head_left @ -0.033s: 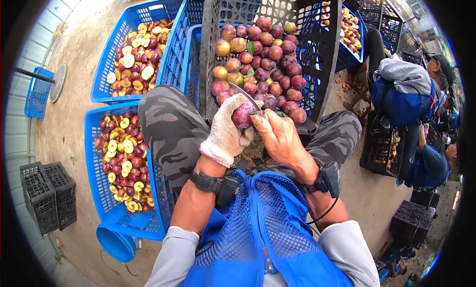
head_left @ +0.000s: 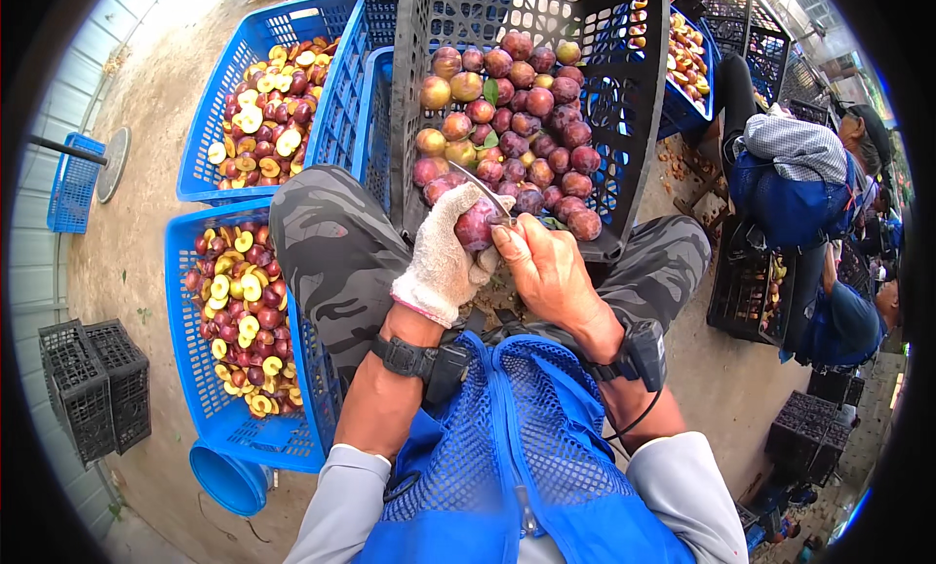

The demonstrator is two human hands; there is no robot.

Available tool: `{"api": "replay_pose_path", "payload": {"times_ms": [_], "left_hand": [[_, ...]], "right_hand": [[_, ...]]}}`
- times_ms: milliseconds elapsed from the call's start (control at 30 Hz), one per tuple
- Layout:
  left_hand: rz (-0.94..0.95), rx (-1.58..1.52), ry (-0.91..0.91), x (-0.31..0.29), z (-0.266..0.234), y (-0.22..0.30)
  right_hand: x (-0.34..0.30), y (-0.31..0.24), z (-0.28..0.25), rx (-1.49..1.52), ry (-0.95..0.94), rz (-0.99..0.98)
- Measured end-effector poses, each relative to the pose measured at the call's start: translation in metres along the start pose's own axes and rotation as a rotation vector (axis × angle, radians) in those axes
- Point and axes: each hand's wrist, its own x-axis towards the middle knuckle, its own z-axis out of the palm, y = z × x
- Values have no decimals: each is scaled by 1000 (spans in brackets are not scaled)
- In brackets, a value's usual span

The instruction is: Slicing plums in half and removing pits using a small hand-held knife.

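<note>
The left hand (head_left: 444,257) is gripping a plum (head_left: 475,229) — the right hand (head_left: 551,276), just beside, is holding a knife (head_left: 481,186); other plums (head_left: 526,125) are lying beyond both.

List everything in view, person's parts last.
Plum crate: 1, black, upper centre
Whole plums: dozens, red to yellow, inside it
Held plum: 1, purplish red, centre
Knife: 1, grey, centre
Blue crates: several, blue, left and upper right
Cut plums: many, red and yellow, in some blue crates
Bucket: 1, blue, lower left
Other crates: several, black, lower left and right
Disc: 1, grey, left
Workers: at least 2, blue clothes, right
Trousers: 1 pair, grey, centre
Vest: 1, blue, bottom centre
Wrist devices: 2, black, one per wrist
Left hand: 1, white glove, around held plum
Right hand: 1, gloveless, on knife
</note>
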Motion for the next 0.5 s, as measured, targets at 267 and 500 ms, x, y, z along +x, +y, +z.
{"api": "replay_pose_path", "payload": {"times_ms": [267,500], "left_hand": [[121,246,77,5,0,-6],[-69,21,-8,2,6,-13]], "right_hand": [[-5,8,4,75,-37,-24],[15,27,-36,-484,-95,-407]]}}
